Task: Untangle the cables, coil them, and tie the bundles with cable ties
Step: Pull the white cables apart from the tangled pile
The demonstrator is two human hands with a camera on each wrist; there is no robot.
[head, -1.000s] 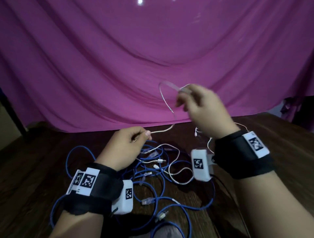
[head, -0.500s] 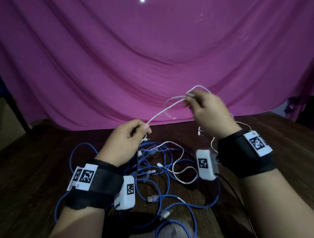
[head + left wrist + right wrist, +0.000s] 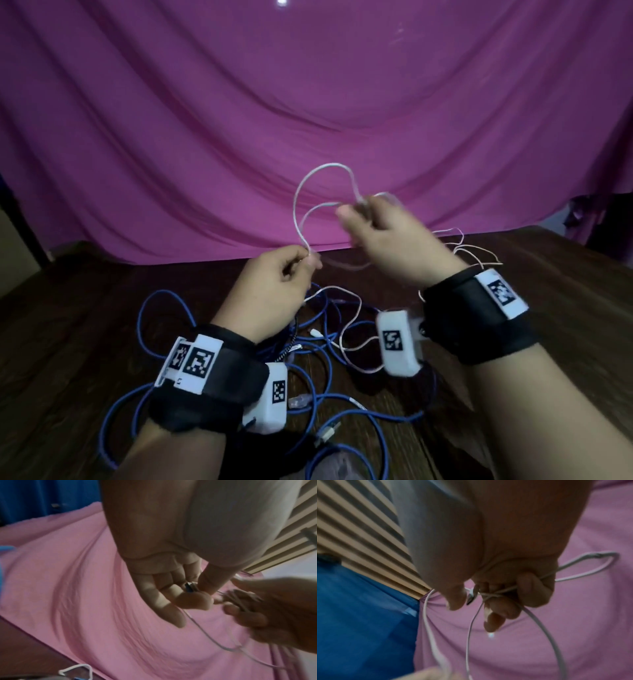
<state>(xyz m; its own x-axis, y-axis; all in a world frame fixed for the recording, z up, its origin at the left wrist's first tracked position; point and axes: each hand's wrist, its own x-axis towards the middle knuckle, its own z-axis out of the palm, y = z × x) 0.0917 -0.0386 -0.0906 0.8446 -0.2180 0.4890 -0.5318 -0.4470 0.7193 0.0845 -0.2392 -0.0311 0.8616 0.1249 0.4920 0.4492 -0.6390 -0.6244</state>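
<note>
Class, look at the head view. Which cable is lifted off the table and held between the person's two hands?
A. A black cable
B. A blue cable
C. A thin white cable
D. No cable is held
C. The left hand pinches the thin white cable while the right hand grips its loops; the blue cables lie tangled on the wooden table.

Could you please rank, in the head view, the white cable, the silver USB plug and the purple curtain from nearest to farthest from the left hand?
1. White cable: pinched in the left hand, looping up toward the right hand.
2. Silver USB plug: on the table near the person, among blue cables.
3. Purple curtain: hanging behind the table's far edge.
</note>
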